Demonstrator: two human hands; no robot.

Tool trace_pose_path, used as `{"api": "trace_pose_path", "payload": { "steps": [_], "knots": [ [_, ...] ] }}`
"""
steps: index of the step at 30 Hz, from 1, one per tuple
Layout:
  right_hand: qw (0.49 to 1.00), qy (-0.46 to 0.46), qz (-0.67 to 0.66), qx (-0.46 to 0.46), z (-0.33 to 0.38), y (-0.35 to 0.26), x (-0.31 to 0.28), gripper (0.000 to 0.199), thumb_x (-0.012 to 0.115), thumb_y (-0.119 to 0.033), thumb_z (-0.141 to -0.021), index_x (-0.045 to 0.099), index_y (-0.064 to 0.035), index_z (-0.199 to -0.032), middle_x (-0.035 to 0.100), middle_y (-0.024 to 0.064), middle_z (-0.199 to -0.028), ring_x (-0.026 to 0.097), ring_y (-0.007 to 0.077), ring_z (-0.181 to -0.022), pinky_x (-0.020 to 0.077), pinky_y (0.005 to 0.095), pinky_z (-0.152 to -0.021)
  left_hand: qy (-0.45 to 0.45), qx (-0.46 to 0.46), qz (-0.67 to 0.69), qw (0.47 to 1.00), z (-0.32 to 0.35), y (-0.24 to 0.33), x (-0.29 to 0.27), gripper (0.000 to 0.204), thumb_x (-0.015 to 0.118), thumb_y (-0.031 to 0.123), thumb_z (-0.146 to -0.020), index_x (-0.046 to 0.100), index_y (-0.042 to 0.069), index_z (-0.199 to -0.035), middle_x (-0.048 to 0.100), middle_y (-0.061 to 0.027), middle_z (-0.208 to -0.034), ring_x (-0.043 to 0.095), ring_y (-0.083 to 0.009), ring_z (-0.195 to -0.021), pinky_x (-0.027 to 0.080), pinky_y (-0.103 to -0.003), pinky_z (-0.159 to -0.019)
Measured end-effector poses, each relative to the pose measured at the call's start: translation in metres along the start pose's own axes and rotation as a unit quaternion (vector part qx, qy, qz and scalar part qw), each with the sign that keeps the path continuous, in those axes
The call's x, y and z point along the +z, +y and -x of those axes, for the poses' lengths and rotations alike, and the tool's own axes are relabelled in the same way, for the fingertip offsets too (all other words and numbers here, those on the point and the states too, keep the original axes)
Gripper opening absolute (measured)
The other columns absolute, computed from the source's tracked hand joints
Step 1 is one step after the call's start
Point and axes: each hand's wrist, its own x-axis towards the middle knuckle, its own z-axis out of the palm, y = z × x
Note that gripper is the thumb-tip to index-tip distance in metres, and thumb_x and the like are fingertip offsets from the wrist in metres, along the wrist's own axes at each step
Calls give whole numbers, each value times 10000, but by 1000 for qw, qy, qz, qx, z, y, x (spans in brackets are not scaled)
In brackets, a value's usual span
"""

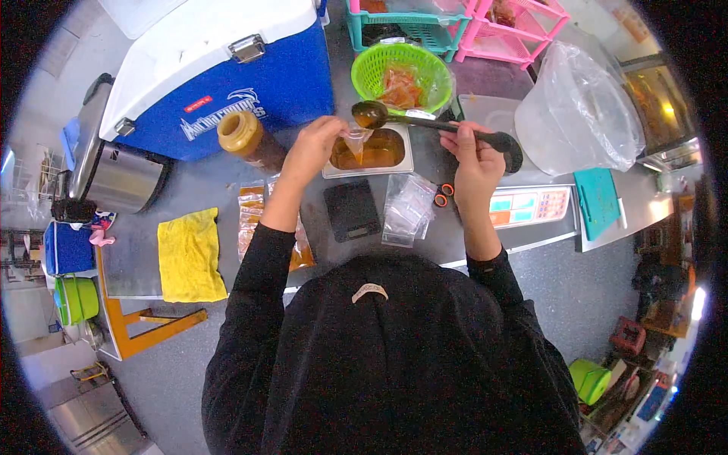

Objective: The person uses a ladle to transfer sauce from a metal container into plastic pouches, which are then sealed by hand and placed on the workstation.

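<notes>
– Holding what, and where?
– Pinching a small clear bag (356,141) in the left hand (315,148), above the metal tray (371,172), probably to catch drips there; grasping a black ladle (413,120) by its handle in the right hand (475,155), with its bowl close by the bag
– And within reach?
– With flat bags (408,208) and scissors (441,199) near the tray, seemingly for quick use
</notes>
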Motion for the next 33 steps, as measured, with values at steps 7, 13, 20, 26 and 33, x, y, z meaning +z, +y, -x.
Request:
{"api": "trace_pose_path", "payload": {
  "steps": [7,13,20,26,33],
  "knots": [
    [989,86,-22,121,2,57,-20,211,504,-145,-835,533,52,-907,579,113,-755,584,160,-656,484,242,-592,-1,-84,30,996,10,3,-11,138,462,-38,-717,539,24,-812,564,-151,-816,550,-325,-780,448,-362,-673],
    [978,-45,151,140,19,107,-21,323,584,-233,-773,529,50,-919,582,159,-738,572,181,-650,444,296,-557,24,-62,-5,998,15,9,-11,224,429,-112,-693,522,12,-856,569,-136,-855,584,-253,-756,469,-308,-676],
    [952,-174,215,135,33,39,5,308,514,-278,-825,538,-5,-966,518,25,-842,494,142,-640,426,258,-591,64,-68,19,995,19,52,7,201,463,-83,-685,498,41,-839,545,-144,-924,536,-327,-848,445,-359,-709],
    [867,-137,21,478,32,15,16,250,514,-324,-817,531,-83,-883,501,-21,-794,425,59,-563,303,176,-392,54,-37,34,997,25,71,26,152,485,-68,-709,483,30,-826,483,-197,-1004,497,-368,-917,434,-367,-748],
    [836,-122,-125,521,34,25,7,165,562,-248,-798,505,-97,-831,528,-41,-752,410,14,-552,264,122,-369,0,-196,321,927,47,60,36,51,519,14,-782,505,24,-829,501,-134,-1019,528,-162,-845,431,-269,-713]
  ]
}}
